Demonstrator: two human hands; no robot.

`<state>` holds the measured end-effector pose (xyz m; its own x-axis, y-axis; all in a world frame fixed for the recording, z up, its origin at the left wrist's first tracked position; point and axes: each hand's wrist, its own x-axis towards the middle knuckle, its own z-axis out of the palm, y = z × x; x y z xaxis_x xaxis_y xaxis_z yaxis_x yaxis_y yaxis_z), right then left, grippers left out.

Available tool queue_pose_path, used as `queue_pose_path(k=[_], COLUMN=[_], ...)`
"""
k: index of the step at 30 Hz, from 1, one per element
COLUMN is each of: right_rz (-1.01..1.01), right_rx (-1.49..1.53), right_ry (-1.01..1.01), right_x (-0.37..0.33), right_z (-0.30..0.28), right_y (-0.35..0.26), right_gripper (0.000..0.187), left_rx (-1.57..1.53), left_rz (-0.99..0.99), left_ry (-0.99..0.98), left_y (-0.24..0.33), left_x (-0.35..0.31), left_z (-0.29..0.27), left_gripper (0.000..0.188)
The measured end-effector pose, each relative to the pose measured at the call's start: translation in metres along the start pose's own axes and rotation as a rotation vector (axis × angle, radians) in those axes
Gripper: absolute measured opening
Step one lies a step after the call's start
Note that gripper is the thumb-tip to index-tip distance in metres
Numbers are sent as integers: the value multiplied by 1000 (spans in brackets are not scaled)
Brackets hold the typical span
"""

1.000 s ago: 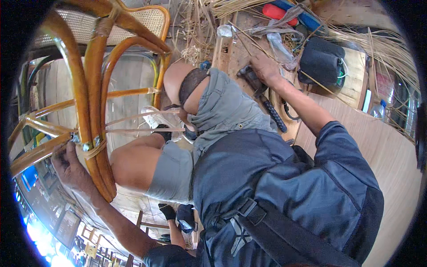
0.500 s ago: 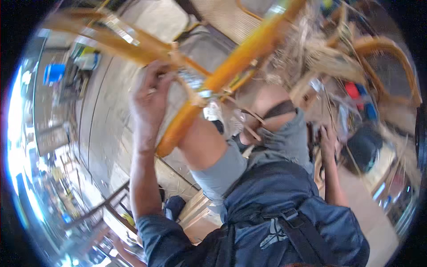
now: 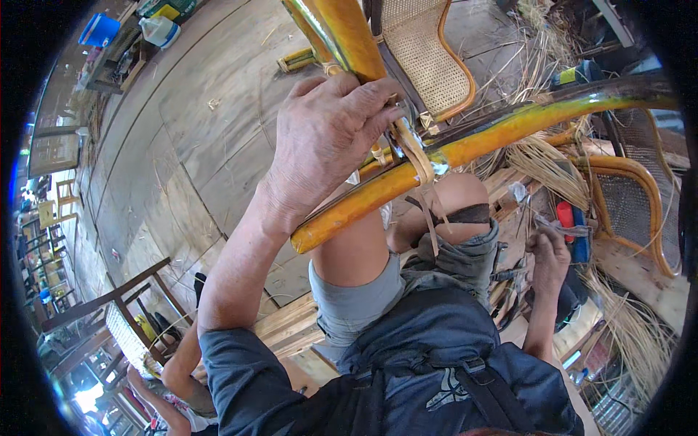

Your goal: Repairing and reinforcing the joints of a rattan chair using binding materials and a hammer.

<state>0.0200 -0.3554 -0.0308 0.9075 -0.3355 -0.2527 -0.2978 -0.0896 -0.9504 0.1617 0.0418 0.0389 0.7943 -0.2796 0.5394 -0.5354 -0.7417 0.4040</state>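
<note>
A yellow-brown rattan pole frame (image 3: 494,134) lies across above my knees, its cut end at the left. Another pole (image 3: 349,33) meets it at a joint from above. My left hand (image 3: 331,134) is closed over that joint, thumb and fingertips pinching a flat rattan strip (image 3: 416,154) that winds around the crossing pole. The strip's loose ends hang below the pole. At the right, away from the frame, my right hand (image 3: 549,261) has its fingers curled, next to a greyish item (image 3: 563,229). What those fingers hold, if anything, is unclear.
A chair with a woven cane seat (image 3: 425,54) stands beyond the frame. Another cane-panelled chair (image 3: 629,200) is at the right, with bundled rattan strips (image 3: 549,167) beside it. At far left are a blue bucket (image 3: 99,29) and a white jug (image 3: 158,31). Another person's arm (image 3: 182,363) shows lower left.
The view has shifted, and the frame now lies more nearly crosswise. My left hand remains at the joint. My right hand appears raised slightly from the tools beside my leg.
</note>
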Motion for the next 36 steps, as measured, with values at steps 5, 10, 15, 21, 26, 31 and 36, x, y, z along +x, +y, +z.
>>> queue_pose_path(k=[5, 10, 15, 21, 26, 31, 36], right_rz=[-378, -321, -41, -231, -580, -782, -749], right_rx=[-35, -73, -105, -32, -87, -103, -502], right_ry=[-93, -264, -203, -527, -622, -639, -716], right_x=[3, -3, -20, -17, 15, 22, 30], right_z=[32, 58, 77, 90, 109, 151, 192], right_y=[-48, -65, -59, -65, -131, -177, -197], right_gripper=[11, 8, 9, 12, 8, 11, 12], left_rx=[-174, -197, -143, 51, 150, 100, 59], left_rz=[-126, -120, -95, 37, 89, -8, -13], left_ry=[39, 147, 131, 73, -59, -188, -119], left_y=[3, 4, 7, 4, 10, 16, 8], left_x=[-3, -8, -12, -6, 11, 12, 2], left_z=[5, 5, 5, 2, -1, -14, -11], left_gripper=[18, 22, 25, 28, 23, 17, 16])
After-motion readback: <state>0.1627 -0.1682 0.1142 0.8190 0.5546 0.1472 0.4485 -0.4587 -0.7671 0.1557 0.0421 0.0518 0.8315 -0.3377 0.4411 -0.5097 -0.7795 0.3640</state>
